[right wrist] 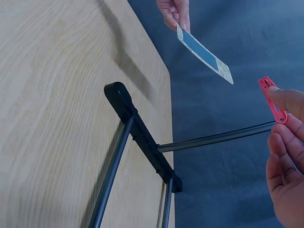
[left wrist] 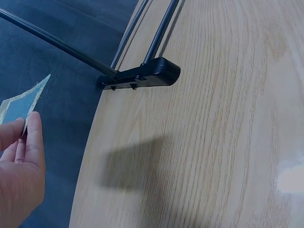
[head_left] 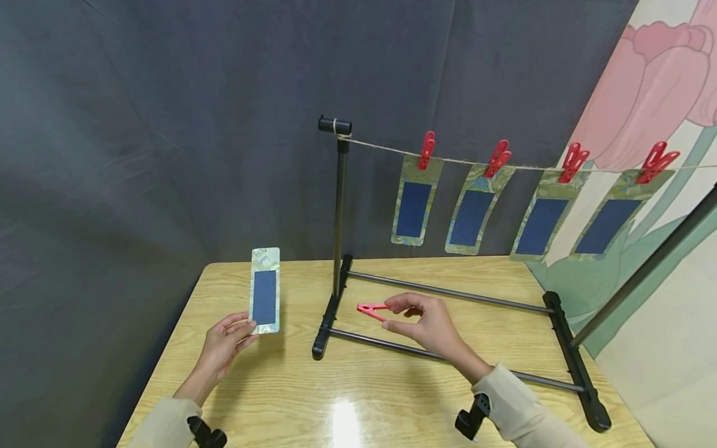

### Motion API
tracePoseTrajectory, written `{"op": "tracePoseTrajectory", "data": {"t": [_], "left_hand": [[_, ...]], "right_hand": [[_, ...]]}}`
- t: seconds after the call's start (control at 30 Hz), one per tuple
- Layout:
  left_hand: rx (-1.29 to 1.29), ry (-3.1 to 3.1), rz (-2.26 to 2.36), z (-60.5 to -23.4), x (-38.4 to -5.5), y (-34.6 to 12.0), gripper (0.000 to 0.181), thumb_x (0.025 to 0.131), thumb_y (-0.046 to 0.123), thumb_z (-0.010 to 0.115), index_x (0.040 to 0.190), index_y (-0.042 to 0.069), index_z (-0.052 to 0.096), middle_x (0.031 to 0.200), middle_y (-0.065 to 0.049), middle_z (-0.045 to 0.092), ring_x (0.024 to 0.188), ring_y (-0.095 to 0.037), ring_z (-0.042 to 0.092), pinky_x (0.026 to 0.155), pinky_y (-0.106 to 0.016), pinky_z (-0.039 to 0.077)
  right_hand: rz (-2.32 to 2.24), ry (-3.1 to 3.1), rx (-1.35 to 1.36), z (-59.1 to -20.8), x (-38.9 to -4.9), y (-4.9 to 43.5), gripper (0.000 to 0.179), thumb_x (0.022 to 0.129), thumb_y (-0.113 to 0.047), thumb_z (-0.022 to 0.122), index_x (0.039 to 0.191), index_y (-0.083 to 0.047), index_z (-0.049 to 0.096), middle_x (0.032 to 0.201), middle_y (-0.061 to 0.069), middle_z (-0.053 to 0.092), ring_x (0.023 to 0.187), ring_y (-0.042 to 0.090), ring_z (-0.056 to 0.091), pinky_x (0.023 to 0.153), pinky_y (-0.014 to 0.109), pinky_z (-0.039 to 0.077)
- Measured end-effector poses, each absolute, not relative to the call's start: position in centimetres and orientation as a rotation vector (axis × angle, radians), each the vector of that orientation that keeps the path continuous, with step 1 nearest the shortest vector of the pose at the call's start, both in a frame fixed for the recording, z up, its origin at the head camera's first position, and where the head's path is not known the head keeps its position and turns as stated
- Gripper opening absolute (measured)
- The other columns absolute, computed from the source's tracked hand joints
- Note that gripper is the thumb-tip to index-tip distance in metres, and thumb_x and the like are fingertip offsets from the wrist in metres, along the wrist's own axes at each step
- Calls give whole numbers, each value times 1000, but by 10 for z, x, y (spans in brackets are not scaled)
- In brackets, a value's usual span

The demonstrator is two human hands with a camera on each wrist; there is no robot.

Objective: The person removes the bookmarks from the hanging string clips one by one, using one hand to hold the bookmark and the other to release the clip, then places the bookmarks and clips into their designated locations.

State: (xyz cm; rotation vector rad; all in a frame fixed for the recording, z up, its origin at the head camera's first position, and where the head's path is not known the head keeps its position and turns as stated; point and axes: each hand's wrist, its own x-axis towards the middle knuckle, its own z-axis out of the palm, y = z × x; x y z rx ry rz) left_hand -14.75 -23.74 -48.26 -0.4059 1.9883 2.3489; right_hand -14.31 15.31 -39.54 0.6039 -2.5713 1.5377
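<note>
At the lower left of the head view, my left hand point(head_left: 223, 342) pinches the bottom end of a blue-centred card point(head_left: 264, 298) between thumb and fingers, holding it upright above the table point(head_left: 269, 392). My thumb covers part of its lower edge, and the left wrist view's left border cuts the card off. My left forearm slants up from the bottom edge.

Near the middle, the black stand point(head_left: 338, 218) rises from the tabletop, a cord point(head_left: 381, 147) tied at its top. Right of that, just below centre, my right hand point(head_left: 428, 320) pinches a red peg point(head_left: 370, 308) by its handles, thumb below and finger above, the nose pointing left. I cannot tell whether its mouth is parted. My right forearm comes in from the lower right; the right wrist view crops this hand at its right border.

Across the upper right, four similar cards point(head_left: 414, 208) hang from the cord, each under red clips point(head_left: 427, 149). The cord and the stand's right-hand post run out of frame there.
</note>
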Motion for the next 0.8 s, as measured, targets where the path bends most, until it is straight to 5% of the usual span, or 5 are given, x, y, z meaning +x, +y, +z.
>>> {"op": "tracePoseTrajectory", "data": {"t": [0.3,0.5,0.8], "left_hand": [[-420,1977,2354,-490,-146,-239,34,94,-5,60,126,-8,49,88,-3,65,80,-13,66,85,-31,55],[-430,1981,2344,-496,-145,-240,35,94,-6,58,127,-10,47,88,-2,66,79,-13,67,84,-31,55],[-428,2003,2323,-502,-144,-240,36,94,-4,60,127,-11,48,88,-3,66,77,-13,67,84,-32,55]], "right_hand": [[1574,-2558,598,-423,-152,159,30,76,-23,85,103,-16,74,95,-7,70,88,17,65,76,41,56],[1573,-2554,603,-431,-152,159,29,76,-19,85,103,-14,74,94,-7,70,88,26,66,74,36,57],[1569,-2562,566,-439,-153,159,29,75,-18,86,102,-13,74,93,-4,71,85,15,65,73,35,56]]}}
